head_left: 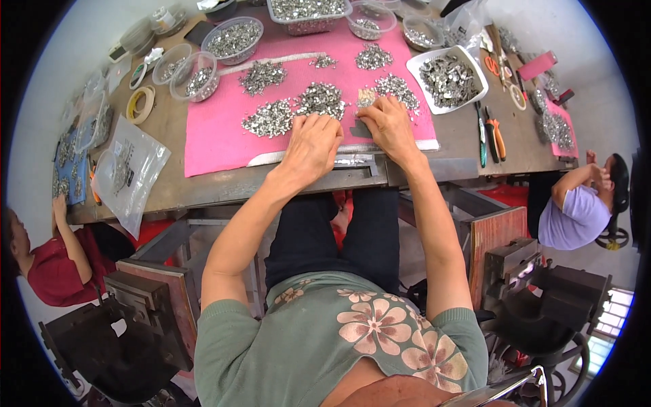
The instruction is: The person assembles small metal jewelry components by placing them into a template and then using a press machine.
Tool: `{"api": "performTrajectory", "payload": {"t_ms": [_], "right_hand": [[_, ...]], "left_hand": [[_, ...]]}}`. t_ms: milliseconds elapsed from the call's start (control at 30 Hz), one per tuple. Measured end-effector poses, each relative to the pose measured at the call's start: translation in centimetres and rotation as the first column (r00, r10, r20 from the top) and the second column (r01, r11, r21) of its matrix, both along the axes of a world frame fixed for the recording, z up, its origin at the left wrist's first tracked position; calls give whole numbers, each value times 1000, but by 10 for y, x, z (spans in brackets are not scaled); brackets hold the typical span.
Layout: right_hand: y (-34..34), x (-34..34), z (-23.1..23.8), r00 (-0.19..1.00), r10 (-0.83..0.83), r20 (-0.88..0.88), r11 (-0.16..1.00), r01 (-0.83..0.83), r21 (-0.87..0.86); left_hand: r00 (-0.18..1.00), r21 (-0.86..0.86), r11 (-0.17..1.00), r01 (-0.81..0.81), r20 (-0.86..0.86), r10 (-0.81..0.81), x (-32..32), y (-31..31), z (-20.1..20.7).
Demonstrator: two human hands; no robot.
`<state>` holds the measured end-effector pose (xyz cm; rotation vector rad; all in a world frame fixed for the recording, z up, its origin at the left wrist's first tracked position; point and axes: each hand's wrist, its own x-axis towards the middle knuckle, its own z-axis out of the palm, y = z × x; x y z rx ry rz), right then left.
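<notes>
My left hand (pixel 313 144) rests with curled fingers at the near edge of a dark heap of small metal parts (pixel 321 100) on a pink cloth (pixel 217 139). A brighter heap of small silvery parts (pixel 268 119) lies just left of it. My right hand (pixel 391 127) is pinched over a small dark grey piece (pixel 361 129) near the cloth's front edge. Whatever sits between the fingers of either hand is too small or hidden to make out. Beyond the right hand is another silvery heap (pixel 399 93).
A white square tray (pixel 480 71) of metal parts stands right, with orange-handled pliers (pixel 500 141) nearby. Round tubs (pixel 258 32) and a rectangular tub (pixel 308 28) line the back. Tape (pixel 140 104) and a plastic bag (pixel 139 163) lie left. Other people (pixel 576 203) sit at both sides.
</notes>
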<state>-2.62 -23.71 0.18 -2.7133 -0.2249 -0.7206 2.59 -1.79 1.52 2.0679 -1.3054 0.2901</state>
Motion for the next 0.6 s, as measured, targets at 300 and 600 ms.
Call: {"api": "performTrajectory", "payload": {"t_ms": [300, 600], "right_hand": [[30, -41, 24, 988, 48, -148, 802, 50, 595], [49, -74, 1, 997, 46, -62, 715, 11, 699]], "left_hand": [[984, -150, 988, -28, -176, 1, -39, 6, -10], [993, -102, 993, -52, -112, 40, -42, 3, -12]]}}
